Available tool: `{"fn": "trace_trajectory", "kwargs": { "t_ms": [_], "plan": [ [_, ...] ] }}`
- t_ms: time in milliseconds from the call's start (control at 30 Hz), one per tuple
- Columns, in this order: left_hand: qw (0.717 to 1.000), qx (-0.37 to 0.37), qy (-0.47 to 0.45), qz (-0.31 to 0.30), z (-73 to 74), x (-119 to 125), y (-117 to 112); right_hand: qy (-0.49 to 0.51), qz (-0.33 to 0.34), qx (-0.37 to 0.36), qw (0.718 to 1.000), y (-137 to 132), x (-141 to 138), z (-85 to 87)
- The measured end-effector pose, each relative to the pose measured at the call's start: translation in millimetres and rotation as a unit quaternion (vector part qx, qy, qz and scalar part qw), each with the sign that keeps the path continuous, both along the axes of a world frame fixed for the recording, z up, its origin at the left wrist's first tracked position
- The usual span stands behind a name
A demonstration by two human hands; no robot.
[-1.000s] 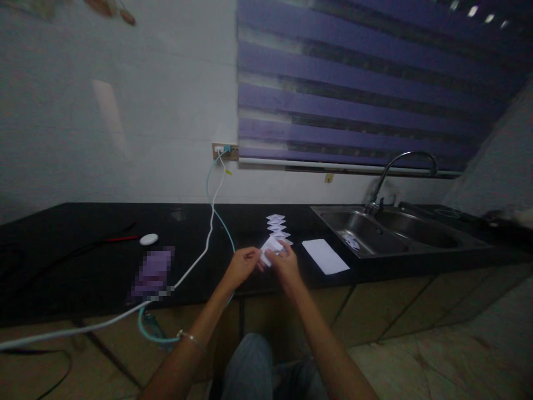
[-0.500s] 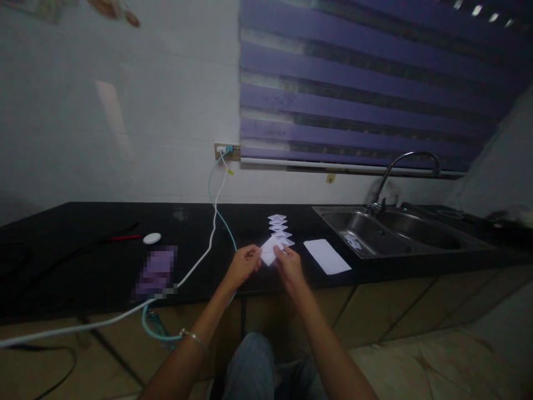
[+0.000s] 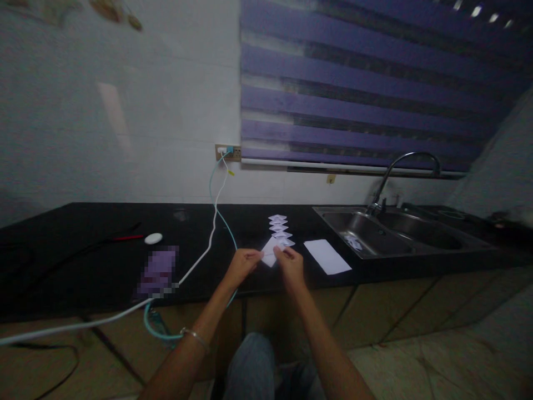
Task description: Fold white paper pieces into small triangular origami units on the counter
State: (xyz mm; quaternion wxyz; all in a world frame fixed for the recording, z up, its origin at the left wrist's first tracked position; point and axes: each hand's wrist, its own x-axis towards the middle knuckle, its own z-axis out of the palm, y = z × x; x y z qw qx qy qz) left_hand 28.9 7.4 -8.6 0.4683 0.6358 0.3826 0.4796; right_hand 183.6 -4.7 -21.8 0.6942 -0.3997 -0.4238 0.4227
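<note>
Between my hands is a small white piece of paper [image 3: 270, 258], turned like a diamond with a crease line across it. My left hand [image 3: 245, 263] pinches its left corner between thumb and finger. On the other side, my right hand [image 3: 290, 262] grips the paper's right part, fingers closed and partly covering it. Just beyond lies a column of several folded white paper pieces [image 3: 278, 226], pointed at both sides, overlapping on the black counter. A stack of white paper sheets [image 3: 327, 256] rests right of my right hand.
A double steel sink [image 3: 333, 218] with a curved faucet [image 3: 389, 169] is on the right, with white paper bits [image 3: 353, 242] at its edge. White cable [image 3: 204, 255], blurred purple object [image 3: 158, 271] and white oval object [image 3: 153, 238] lie left. A wall outlet [image 3: 237, 154] is behind.
My left fingers have shifted slightly on the paper's left corner, now more extended. The paper's tilt differs a little; everything on the counter stays in place.
</note>
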Motion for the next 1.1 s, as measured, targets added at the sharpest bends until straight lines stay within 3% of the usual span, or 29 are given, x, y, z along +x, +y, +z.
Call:
{"fn": "trace_trajectory", "kwargs": {
  "t_ms": [167, 333, 500, 700, 800, 967, 1100],
  "plan": [
    [0.999, -0.032, -0.03, 0.014, 2.3, -1.6, 0.2, -0.053, -0.02, 0.002, 0.998, -4.1, -1.1, 1.2],
    [0.99, -0.075, -0.116, -0.037, 4.8, 0.4, 1.5, -0.052, 0.05, 0.027, 0.997, -9.3, 0.6, 4.1],
    [0.988, -0.062, -0.138, -0.001, -1.0, 1.2, 5.9, -0.06, 0.086, 0.039, 0.994, -12.2, 1.1, 7.6],
    [0.99, -0.05, -0.126, 0.049, -6.8, -2.7, 13.2, -0.153, 0.007, 0.058, 0.987, -8.8, -7.0, 3.8],
    [0.993, -0.04, -0.098, 0.056, -5.2, -3.8, 12.1, -0.151, -0.032, 0.062, 0.986, -7.1, -9.1, 2.1],
    [1.0, -0.009, -0.022, 0.011, -1.0, -0.9, 3.4, -0.188, -0.062, 0.094, 0.976, -4.4, -5.1, 0.8],
    [0.999, -0.02, -0.023, -0.027, -2.5, 2.1, 1.1, -0.21, -0.089, 0.097, 0.969, -2.2, -0.7, -1.2]
  ]
}}
